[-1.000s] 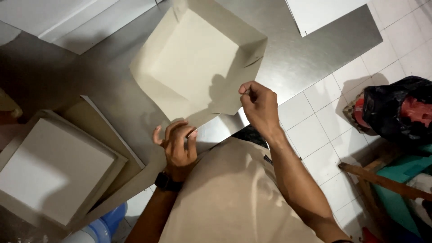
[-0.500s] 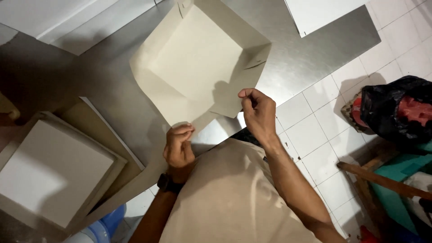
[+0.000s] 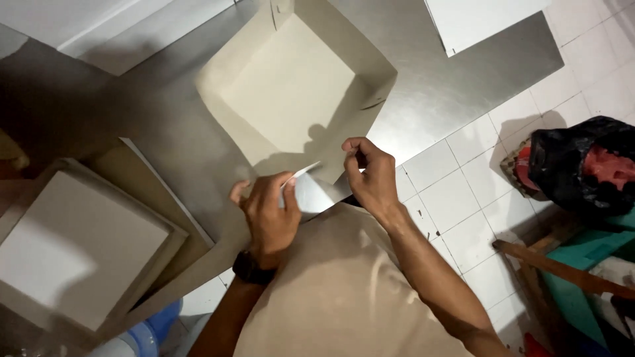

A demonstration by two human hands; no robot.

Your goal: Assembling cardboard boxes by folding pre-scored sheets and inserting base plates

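Observation:
A half-folded grey cardboard box [image 3: 291,86] lies on the steel table [image 3: 450,92], its walls standing up on three sides. My left hand [image 3: 268,211] pinches the near flap of the box at its left corner, with a black watch on the wrist. My right hand [image 3: 370,175] pinches the near wall of the box at its right corner. The near flap's white edge shows between the two hands.
A stack of folded grey boxes [image 3: 79,251] sits at the left. A white sheet [image 3: 483,20] lies at the table's far right. A black bag with red contents [image 3: 589,165] and a wooden stick [image 3: 562,268] lie on the tiled floor at right.
Both hands have shifted along the box's near edge; the left hand now lifts the near flap higher, and the box has turned slightly on the table.

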